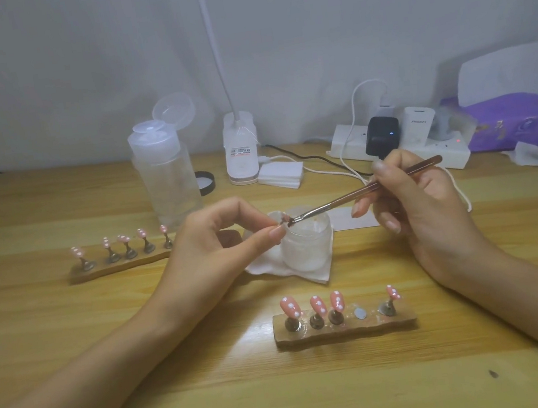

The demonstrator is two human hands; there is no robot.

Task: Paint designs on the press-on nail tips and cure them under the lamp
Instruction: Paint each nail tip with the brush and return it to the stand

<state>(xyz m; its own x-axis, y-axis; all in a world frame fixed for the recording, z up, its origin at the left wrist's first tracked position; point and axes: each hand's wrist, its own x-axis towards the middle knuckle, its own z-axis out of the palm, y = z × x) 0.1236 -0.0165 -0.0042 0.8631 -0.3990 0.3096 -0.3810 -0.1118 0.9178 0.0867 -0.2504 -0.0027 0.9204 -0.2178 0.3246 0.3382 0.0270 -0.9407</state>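
Left hand (217,242) pinches a tip (284,221) above the jar (307,243); right hand (423,203) grips the brush (362,192), its shaft slanting down leftward, bristles touching the tip.

Both bare forearms angle in from the bottom corners toward the middle, left forearm (92,360) and right forearm (533,298). The left hand (217,242) is turned side-on, thumb and index curled round to pinch a tiny piece (283,219), too small to make out, with the other fingers tucked behind. The right hand (424,209) holds a brush (363,195) pen-style, one fingertip on top, another stretched underneath, the rest loosely curled. The hands are near each other, not touching.
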